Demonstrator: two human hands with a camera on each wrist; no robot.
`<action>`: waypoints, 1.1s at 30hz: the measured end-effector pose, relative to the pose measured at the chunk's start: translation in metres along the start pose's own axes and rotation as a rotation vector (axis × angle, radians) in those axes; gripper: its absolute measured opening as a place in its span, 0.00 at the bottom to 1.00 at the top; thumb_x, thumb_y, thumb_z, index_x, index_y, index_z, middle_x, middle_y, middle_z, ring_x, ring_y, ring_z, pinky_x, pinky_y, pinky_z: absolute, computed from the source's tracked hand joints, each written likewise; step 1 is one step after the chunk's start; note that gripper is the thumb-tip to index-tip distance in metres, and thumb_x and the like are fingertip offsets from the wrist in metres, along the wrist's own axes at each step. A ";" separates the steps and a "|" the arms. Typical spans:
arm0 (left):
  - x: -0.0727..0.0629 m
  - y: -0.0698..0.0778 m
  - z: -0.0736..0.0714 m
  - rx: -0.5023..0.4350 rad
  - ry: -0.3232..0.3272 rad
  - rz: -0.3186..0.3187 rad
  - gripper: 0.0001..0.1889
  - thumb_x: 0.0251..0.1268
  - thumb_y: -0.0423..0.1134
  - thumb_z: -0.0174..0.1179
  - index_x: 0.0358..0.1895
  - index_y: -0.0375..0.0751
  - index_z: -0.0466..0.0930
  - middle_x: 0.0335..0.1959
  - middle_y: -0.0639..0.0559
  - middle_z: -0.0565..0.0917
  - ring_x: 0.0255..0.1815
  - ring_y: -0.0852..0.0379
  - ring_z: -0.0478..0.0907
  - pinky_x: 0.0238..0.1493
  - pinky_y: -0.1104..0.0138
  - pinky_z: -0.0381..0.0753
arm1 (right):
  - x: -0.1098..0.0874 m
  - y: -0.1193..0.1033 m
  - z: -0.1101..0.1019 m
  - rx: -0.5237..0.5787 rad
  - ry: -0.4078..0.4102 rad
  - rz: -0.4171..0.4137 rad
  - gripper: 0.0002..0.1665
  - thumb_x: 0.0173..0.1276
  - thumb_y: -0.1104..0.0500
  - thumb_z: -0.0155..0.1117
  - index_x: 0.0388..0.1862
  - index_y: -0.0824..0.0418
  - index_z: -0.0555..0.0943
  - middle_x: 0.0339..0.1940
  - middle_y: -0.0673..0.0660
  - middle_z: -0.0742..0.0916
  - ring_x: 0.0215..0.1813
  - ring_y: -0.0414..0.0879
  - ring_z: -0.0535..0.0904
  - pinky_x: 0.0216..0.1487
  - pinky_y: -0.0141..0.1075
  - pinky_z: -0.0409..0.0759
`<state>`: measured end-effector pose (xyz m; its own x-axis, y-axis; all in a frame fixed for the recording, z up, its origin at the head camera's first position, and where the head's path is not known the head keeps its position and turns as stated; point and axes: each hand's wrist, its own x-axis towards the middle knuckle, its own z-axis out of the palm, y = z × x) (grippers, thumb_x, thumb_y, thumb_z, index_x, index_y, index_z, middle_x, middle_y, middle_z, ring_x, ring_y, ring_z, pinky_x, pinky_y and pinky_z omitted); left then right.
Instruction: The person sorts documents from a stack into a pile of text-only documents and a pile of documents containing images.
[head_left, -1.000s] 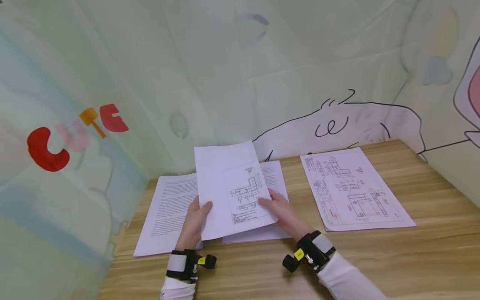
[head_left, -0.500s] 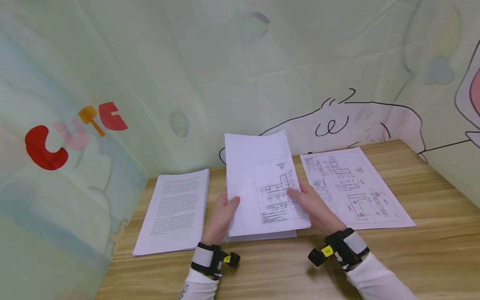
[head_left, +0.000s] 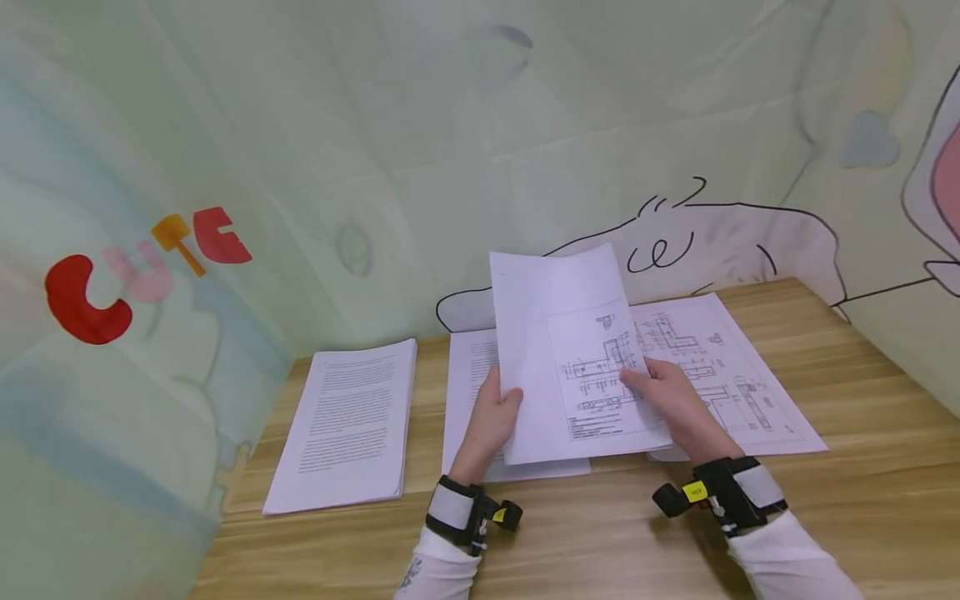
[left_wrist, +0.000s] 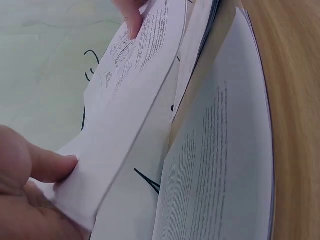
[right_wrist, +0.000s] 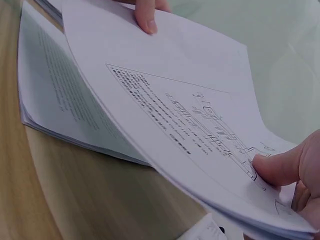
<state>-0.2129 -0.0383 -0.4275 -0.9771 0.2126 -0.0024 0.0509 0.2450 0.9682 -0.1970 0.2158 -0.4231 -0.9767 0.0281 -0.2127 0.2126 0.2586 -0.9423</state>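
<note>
Both hands hold a thin stack of paper sheets (head_left: 536,367) tilted up above the table, its top sheet printed with a technical drawing. My left hand (head_left: 491,425) grips the left edge, thumb on top and fingers underneath. On the right edge my right hand (head_left: 678,408) pinches the sheets, its thumb (right_wrist: 280,167) lying over the drawing. In the right wrist view several sheets show along the stack's edge. Beneath it, partly hidden, lies a text-printed stack (head_left: 468,400). The drawing sheets (head_left: 738,375) on the right are partly covered by the held stack and right hand.
Another stack of text pages (head_left: 345,425) lies at the left of the wooden table (head_left: 585,533). A printed cloth backdrop (head_left: 420,167) rises behind the table's back edge and along its left side.
Both hands have carried the held sheets to the right and slightly up, from over the left and middle text stacks to between the middle stack and the drawing sheets.
</note>
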 end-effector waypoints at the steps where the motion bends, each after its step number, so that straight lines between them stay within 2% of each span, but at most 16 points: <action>1: 0.001 0.000 0.004 -0.002 0.001 0.005 0.26 0.77 0.34 0.44 0.76 0.47 0.57 0.76 0.47 0.66 0.79 0.49 0.60 0.78 0.48 0.57 | 0.000 0.000 -0.004 -0.020 0.012 -0.008 0.31 0.79 0.50 0.47 0.73 0.66 0.65 0.52 0.61 0.86 0.41 0.38 0.86 0.41 0.32 0.85; 4: 0.006 0.001 0.015 -0.005 0.003 0.003 0.26 0.77 0.36 0.46 0.76 0.50 0.58 0.75 0.49 0.68 0.77 0.50 0.64 0.76 0.50 0.63 | 0.000 -0.001 -0.016 -0.063 0.043 -0.020 0.32 0.79 0.48 0.47 0.73 0.67 0.65 0.52 0.62 0.86 0.40 0.37 0.85 0.39 0.32 0.83; 6: 0.009 0.000 0.022 -0.005 0.010 0.003 0.26 0.76 0.38 0.47 0.75 0.50 0.60 0.72 0.48 0.71 0.73 0.51 0.70 0.72 0.53 0.71 | 0.000 0.000 -0.024 -0.081 0.059 -0.018 0.33 0.79 0.47 0.47 0.74 0.67 0.64 0.52 0.61 0.86 0.39 0.37 0.84 0.39 0.32 0.82; 10: 0.014 0.000 0.036 -0.037 0.023 -0.028 0.24 0.74 0.41 0.53 0.71 0.50 0.66 0.59 0.46 0.83 0.54 0.54 0.84 0.52 0.60 0.85 | 0.000 0.003 -0.039 -0.091 0.091 -0.004 0.36 0.79 0.45 0.47 0.74 0.67 0.63 0.48 0.56 0.86 0.38 0.37 0.83 0.38 0.32 0.82; 12: 0.016 0.000 0.042 -0.058 0.018 -0.041 0.24 0.72 0.41 0.56 0.69 0.47 0.68 0.51 0.43 0.86 0.44 0.55 0.87 0.42 0.63 0.86 | 0.000 0.006 -0.047 -0.102 0.106 -0.006 0.36 0.79 0.45 0.46 0.74 0.68 0.63 0.47 0.57 0.87 0.38 0.38 0.84 0.37 0.33 0.83; 14: 0.017 0.000 0.050 -0.076 0.007 -0.061 0.24 0.70 0.40 0.57 0.68 0.45 0.69 0.47 0.42 0.88 0.40 0.55 0.87 0.37 0.64 0.86 | 0.001 0.009 -0.055 -0.123 0.127 -0.009 0.37 0.79 0.44 0.46 0.74 0.68 0.63 0.48 0.60 0.86 0.37 0.39 0.84 0.36 0.34 0.84; 20: 0.019 0.000 0.074 -0.051 -0.063 -0.098 0.26 0.68 0.37 0.59 0.69 0.45 0.69 0.46 0.43 0.88 0.39 0.58 0.85 0.39 0.66 0.83 | 0.002 0.018 -0.078 -0.212 0.185 -0.021 0.40 0.78 0.43 0.46 0.74 0.72 0.61 0.54 0.72 0.81 0.36 0.44 0.83 0.33 0.35 0.82; 25: 0.018 0.001 0.089 -0.033 -0.115 -0.098 0.22 0.66 0.34 0.60 0.63 0.44 0.73 0.42 0.45 0.89 0.34 0.61 0.81 0.33 0.70 0.77 | 0.001 0.024 -0.093 -0.238 0.217 -0.013 0.41 0.78 0.42 0.47 0.75 0.72 0.60 0.57 0.73 0.79 0.38 0.48 0.82 0.32 0.34 0.81; 30: 0.014 0.000 0.097 -0.060 -0.156 -0.143 0.27 0.64 0.31 0.61 0.68 0.44 0.71 0.41 0.48 0.88 0.35 0.58 0.84 0.36 0.65 0.86 | -0.003 0.030 -0.108 -0.254 0.229 0.046 0.45 0.77 0.41 0.49 0.78 0.70 0.54 0.61 0.74 0.76 0.42 0.51 0.80 0.32 0.32 0.77; 33: 0.011 -0.001 0.101 -0.076 -0.188 -0.145 0.32 0.63 0.29 0.62 0.71 0.46 0.69 0.39 0.48 0.87 0.36 0.58 0.85 0.38 0.63 0.88 | -0.006 0.034 -0.117 -0.272 0.226 0.063 0.45 0.77 0.41 0.49 0.78 0.70 0.53 0.60 0.74 0.76 0.42 0.51 0.80 0.31 0.32 0.77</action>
<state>-0.2030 0.0589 -0.4536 -0.9172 0.3541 -0.1826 -0.1098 0.2159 0.9702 -0.1872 0.3374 -0.4239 -0.9499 0.2575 -0.1771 0.2873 0.4961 -0.8194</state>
